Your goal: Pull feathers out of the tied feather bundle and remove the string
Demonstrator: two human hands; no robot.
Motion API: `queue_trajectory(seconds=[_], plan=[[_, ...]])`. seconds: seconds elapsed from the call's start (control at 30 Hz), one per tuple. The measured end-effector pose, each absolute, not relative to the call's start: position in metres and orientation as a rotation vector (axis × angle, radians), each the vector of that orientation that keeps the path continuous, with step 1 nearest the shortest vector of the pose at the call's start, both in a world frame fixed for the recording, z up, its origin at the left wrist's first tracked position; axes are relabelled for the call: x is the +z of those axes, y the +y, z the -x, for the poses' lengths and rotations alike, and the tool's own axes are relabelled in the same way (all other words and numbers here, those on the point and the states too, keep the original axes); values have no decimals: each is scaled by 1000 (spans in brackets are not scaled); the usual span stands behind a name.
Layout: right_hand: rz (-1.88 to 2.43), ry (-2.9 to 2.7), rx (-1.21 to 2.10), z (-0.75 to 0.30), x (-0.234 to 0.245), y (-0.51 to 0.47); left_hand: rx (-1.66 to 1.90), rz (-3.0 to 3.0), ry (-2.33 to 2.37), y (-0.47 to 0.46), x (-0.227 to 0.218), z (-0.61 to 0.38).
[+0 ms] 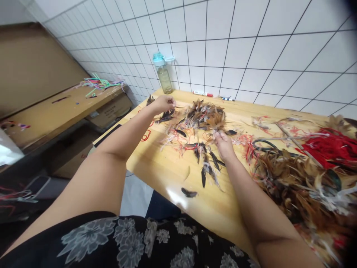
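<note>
My left hand (pixel 164 103) reaches far across the wooden table (pixel 167 171), fingers curled in a pinch just above a small bunch of dark feathers (pixel 166 116). My right hand (pixel 223 144) is closed near the middle of the table, fingers pinched at the edge of a brown feather pile (pixel 205 116). A row of dark feathers (pixel 208 163) lies just left of that hand. What either pinch holds is too small to make out.
A large heap of brown feathers (pixel 295 182) and red string (pixel 329 147) covers the right side, with black scissors (pixel 267 146) beside it. A water bottle (pixel 163 74) and markers (pixel 203 93) stand by the tiled wall. Cardboard boxes (pixel 55 108) lie to the left.
</note>
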State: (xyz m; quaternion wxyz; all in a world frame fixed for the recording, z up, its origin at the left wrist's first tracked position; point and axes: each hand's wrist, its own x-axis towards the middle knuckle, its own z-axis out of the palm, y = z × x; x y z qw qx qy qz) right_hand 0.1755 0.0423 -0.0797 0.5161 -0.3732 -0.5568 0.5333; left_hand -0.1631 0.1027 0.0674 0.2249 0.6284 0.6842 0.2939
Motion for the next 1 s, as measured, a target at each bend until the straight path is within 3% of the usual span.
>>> queue_trajectory(seconds=[0.17, 0.43, 0.73, 1.0], plan=[[880, -1212, 1289, -170, -73, 45, 339, -2041, 1981, 47, 73, 159], [852, -1139, 1329, -172, -72, 55, 848, -1970, 2290, 19, 25, 157], [829, -1216, 1257, -176, -75, 57, 555, -2215, 2249, 45, -13, 133], [919, -1178, 1324, -179, -66, 53, 707, -2254, 2129, 50, -32, 135]])
